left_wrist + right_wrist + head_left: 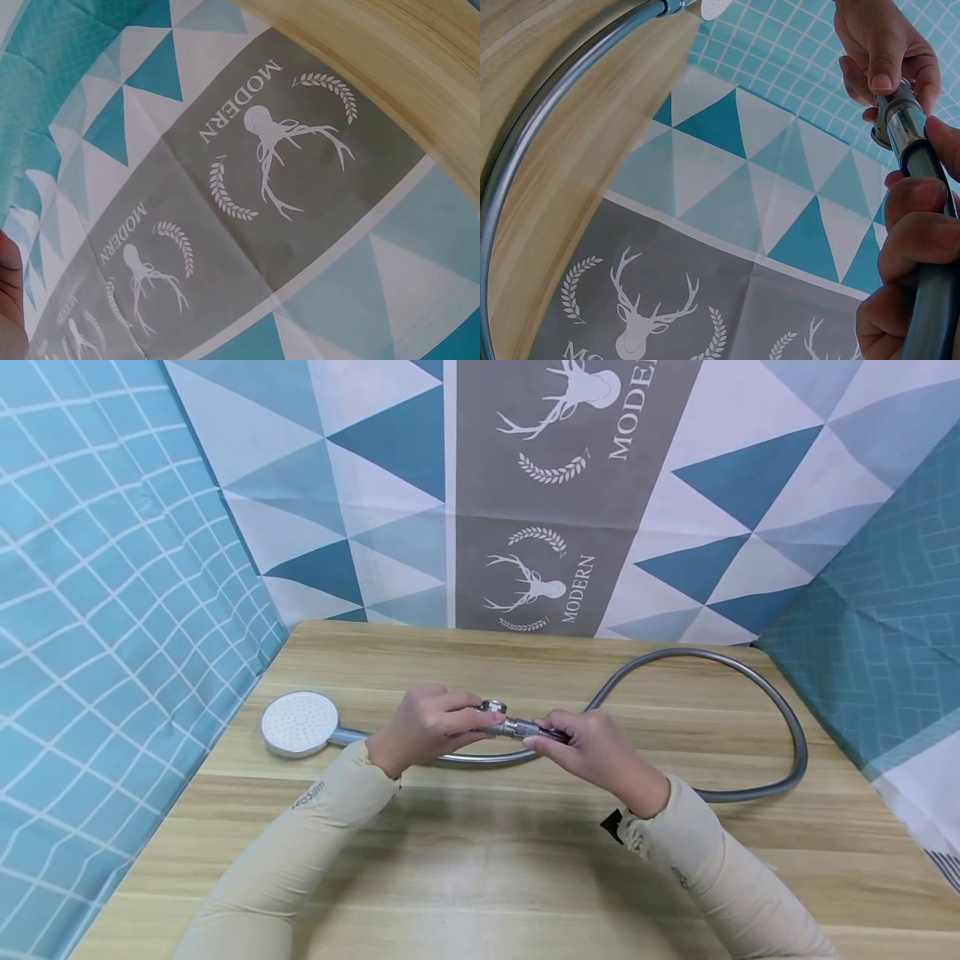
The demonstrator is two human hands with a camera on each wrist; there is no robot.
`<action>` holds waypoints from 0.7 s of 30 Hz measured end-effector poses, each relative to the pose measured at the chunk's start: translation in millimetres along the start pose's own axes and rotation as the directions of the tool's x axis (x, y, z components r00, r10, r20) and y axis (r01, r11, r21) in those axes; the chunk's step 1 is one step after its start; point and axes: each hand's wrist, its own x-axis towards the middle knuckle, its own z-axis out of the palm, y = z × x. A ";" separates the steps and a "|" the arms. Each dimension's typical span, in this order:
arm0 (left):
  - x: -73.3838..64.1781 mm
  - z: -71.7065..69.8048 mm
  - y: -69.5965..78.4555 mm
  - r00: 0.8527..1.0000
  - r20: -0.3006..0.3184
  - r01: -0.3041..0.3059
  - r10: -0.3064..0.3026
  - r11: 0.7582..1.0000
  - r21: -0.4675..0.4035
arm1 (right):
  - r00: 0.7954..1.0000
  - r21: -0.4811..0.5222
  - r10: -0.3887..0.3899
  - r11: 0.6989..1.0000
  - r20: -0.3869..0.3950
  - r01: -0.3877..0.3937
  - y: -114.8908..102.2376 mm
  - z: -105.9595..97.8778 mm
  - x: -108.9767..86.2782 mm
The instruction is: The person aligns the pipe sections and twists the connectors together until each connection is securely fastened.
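My left hand point(442, 722) pinches a small chrome fitting point(492, 707) between thumb and fingers, over the middle of the wooden table. From the right, my right hand point(592, 747) grips the grey shower hose point(555, 734) just behind its chrome end point(521, 727), which lines up with the fitting. In the right wrist view the fingers point(915, 244) curl round the hose, and its end meets the fitting point(901, 112) held by the left hand point(885, 49). At the hose's other end, the round white-faced shower head point(300, 724) lies on the table to the left.
The hose loops across the wooden table point(450, 877) to the right, its curve point(798, 752) near the right side. A black patch point(612, 825) shows beside the right sleeve. Patterned sheets with deer prints point(525, 585) and blue tiles point(112, 610) stand round the table.
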 end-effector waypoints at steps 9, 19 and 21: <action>0.4 -0.1 -0.7 1.000 -0.014 -0.006 0.007 1.000 0.005 | 0.999 -0.061 0.027 0.998 0.046 -0.024 -0.3 -1.0 1.3; -2.4 2.4 -0.8 1.000 0.005 -0.007 0.007 1.000 0.020 | 0.995 -0.110 0.088 0.991 0.048 -0.082 -5.3 1.7 0.3; -2.3 1.4 -1.2 1.000 0.010 -0.002 0.002 1.000 0.026 | 0.996 -0.105 0.080 0.992 0.028 -0.076 -5.7 3.0 0.5</action>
